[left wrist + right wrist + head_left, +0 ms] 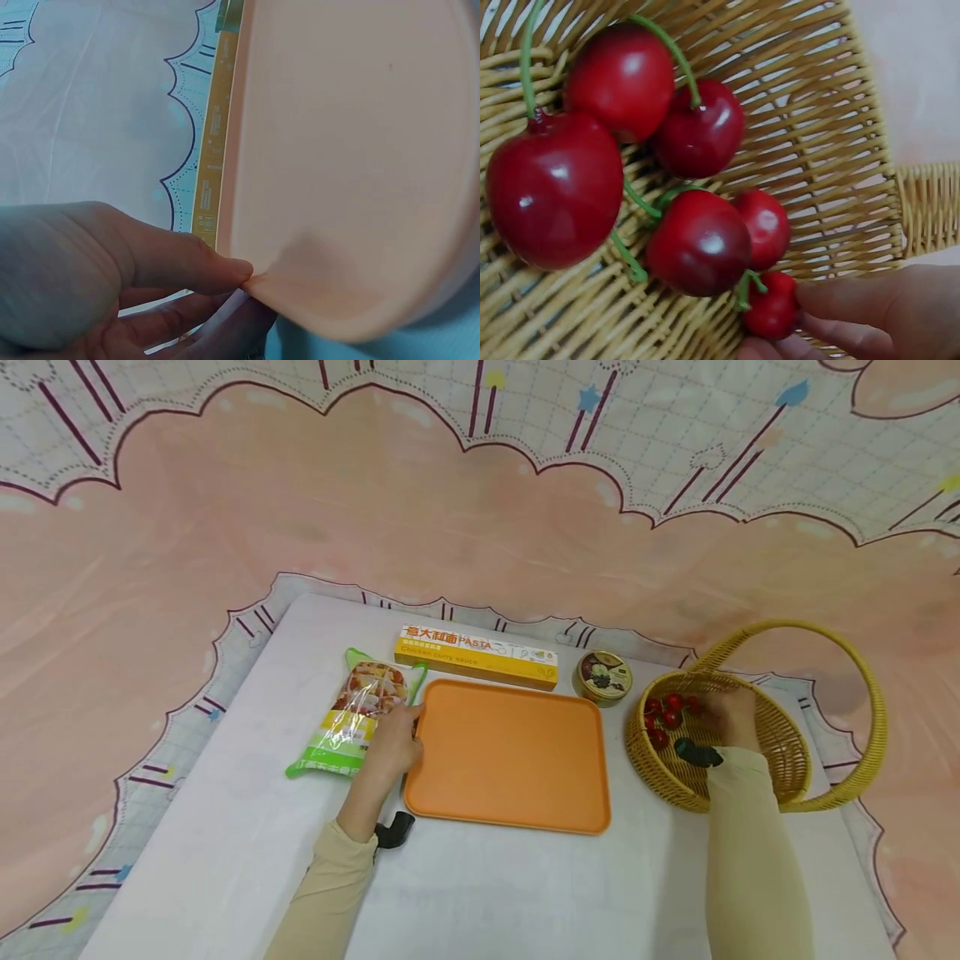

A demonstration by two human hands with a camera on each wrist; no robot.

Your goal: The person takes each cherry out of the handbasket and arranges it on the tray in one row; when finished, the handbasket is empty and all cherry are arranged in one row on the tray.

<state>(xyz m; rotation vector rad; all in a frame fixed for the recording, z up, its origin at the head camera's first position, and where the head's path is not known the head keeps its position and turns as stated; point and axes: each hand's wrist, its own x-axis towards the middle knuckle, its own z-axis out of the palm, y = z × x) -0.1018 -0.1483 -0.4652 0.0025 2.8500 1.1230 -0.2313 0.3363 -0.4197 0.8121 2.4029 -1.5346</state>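
Note:
My left hand (392, 745) pinches the left edge of an orange tray (510, 756), thumb on top of the rim and fingers underneath in the left wrist view. The tray lies flat with nothing on it. Over at the right, my right hand (733, 710) reaches into a yellow woven basket (872, 710) with a tall handle. Its thumb and fingertips pinch a small red cherry (771, 309) in the right wrist view. Several other red cherries (555, 191) with green stems rest beside it against the woven side.
Left of the tray lies a green and yellow plastic food bag (348, 718), partly behind my left hand. A yellow pasta box (476, 657) runs along the tray's far edge. A round tin (603, 677) stands between box and basket. All sit on a white table (525, 893).

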